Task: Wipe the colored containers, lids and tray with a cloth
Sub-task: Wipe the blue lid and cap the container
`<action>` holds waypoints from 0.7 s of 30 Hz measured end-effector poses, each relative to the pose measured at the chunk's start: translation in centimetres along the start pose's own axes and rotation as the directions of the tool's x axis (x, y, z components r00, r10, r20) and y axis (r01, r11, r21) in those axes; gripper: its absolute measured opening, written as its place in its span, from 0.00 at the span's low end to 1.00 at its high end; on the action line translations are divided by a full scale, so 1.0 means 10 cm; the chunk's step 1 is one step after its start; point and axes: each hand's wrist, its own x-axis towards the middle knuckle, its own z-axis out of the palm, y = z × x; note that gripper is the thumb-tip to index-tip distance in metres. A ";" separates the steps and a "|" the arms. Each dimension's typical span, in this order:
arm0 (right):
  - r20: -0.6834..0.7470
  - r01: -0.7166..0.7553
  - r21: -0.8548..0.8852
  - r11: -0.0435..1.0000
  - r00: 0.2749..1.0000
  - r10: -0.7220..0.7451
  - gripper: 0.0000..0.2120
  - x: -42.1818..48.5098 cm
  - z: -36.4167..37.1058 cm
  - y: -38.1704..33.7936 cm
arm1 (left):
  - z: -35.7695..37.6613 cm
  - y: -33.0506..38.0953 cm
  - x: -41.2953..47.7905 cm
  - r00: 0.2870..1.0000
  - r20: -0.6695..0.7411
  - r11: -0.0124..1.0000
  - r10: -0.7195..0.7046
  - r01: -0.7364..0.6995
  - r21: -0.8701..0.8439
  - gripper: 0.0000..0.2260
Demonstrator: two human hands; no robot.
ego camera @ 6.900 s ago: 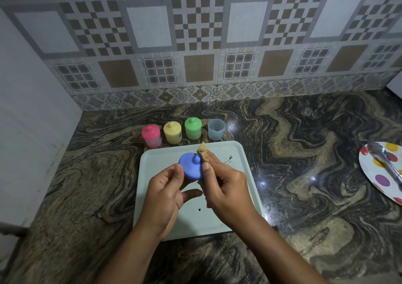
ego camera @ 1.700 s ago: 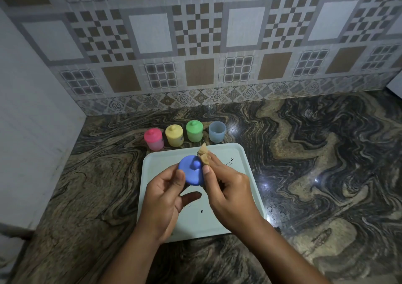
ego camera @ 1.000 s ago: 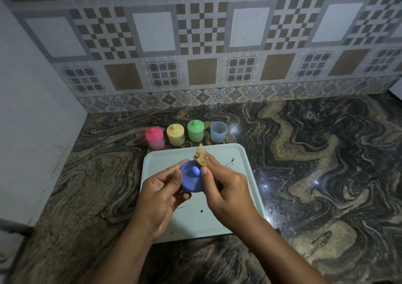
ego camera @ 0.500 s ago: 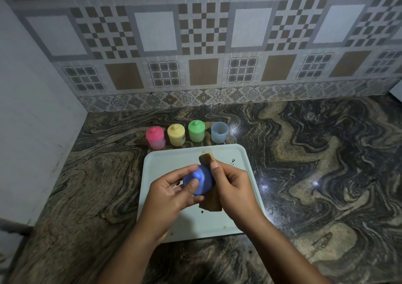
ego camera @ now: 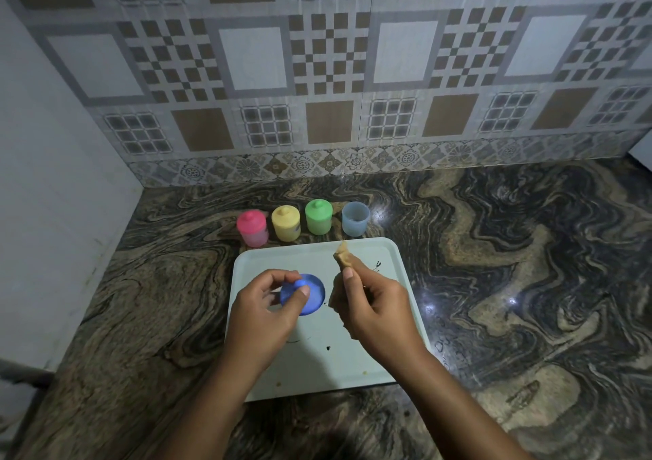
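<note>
Over the tray (ego camera: 395, 283), left fingers (ego camera: 278, 277) pinching blue lid (ego camera: 313, 301), right fingers (ego camera: 348, 278) clutching tan cloth (ego camera: 343, 257)

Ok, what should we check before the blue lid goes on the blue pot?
1. Grip: left hand pinches the lid by its knob: ok.
2. The pot stands open and upright behind the tray: ok.
3. The cloth is in the right hand, apart from the lid: ok.
4. Is the lid clean: cannot tell.
5. Is the tray clean: dark spots on it, not ok.
</note>
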 end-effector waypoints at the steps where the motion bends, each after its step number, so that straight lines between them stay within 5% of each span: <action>1: -0.009 0.006 -0.016 1.000 1.000 -0.006 0.20 0.01 0.01 0.04 | 0.00 -0.02 0.01 1.000 0.006 1.000 -0.009 0.009 0.007 0.04; 9: -0.039 0.150 -0.252 0.956 0.986 -0.165 0.19 0.07 -0.02 0.19 | 0.13 -0.14 0.15 0.978 0.016 0.910 0.206 -0.198 0.364 0.02; 15: -0.060 0.263 -0.460 0.848 0.944 -0.326 0.21 0.34 -0.11 0.27 | 0.37 -0.06 0.51 0.981 -0.032 0.933 0.191 -0.172 0.318 0.02; 21: -0.084 0.256 -0.516 0.817 0.934 -0.346 0.25 0.88 -0.27 0.27 | 0.67 0.07 1.07 0.950 -0.006 0.827 0.311 -0.267 0.495 0.06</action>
